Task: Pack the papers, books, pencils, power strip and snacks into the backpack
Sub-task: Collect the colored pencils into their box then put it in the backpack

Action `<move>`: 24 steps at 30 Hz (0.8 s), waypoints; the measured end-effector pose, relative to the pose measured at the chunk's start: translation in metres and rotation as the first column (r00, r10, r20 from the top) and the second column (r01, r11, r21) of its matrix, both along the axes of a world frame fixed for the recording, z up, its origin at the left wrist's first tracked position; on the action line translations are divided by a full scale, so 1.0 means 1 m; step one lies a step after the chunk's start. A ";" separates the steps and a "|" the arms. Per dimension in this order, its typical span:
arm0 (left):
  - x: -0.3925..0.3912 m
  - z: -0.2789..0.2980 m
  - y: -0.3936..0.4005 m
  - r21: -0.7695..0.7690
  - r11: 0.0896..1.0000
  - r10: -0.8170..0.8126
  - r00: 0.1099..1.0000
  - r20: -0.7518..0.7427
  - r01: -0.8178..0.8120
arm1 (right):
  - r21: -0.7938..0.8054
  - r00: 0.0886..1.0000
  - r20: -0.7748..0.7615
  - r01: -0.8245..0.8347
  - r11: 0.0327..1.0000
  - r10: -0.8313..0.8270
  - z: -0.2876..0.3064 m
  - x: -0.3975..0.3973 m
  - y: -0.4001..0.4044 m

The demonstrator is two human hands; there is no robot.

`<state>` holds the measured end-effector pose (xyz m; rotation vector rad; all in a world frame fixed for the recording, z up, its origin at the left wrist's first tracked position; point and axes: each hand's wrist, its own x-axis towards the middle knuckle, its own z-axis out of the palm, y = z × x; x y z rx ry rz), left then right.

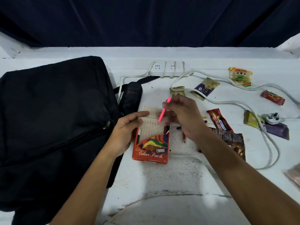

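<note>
Pink pencil held over the open colour-pencil box, backpack to its left, snacks and cord to its right.

Left of the pencil box [151, 143] the black backpack [53, 120] lies flat on the white table [162, 179], zipped, touching the box's left side. The left hand [126, 127] grips the box's left edge, thumb reaching across the ribbed tray. The box's long axis runs away from the person, open end far. Above the tray the right hand [181, 114] pinches a pink pencil [164, 109], tilted, upper end pointing far-right. Behind the box sits the white power strip [167, 69]; its cord [240, 103] loops right of the box across scattered snack packets [219, 120]. Loose pencils [184, 138] lie just right of the box.
</note>
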<state>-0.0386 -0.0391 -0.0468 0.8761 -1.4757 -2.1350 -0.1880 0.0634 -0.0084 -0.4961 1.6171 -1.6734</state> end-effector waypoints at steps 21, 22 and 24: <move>0.005 -0.007 -0.001 0.060 0.998 0.041 0.989 -0.143 -0.033 | 0.314 0.896 -0.420 -0.005 0.949 0.144 -0.015 0.008 0.025; 0.005 -0.007 -0.001 0.065 0.997 0.042 0.989 -0.143 -0.033 | 0.273 0.896 -0.437 0.042 0.961 0.085 -0.014 0.002 0.027; 0.004 -0.006 -0.001 0.068 0.997 0.049 0.990 -0.134 -0.040 | 0.260 0.796 -0.605 0.198 0.945 -0.001 -0.010 -0.016 0.032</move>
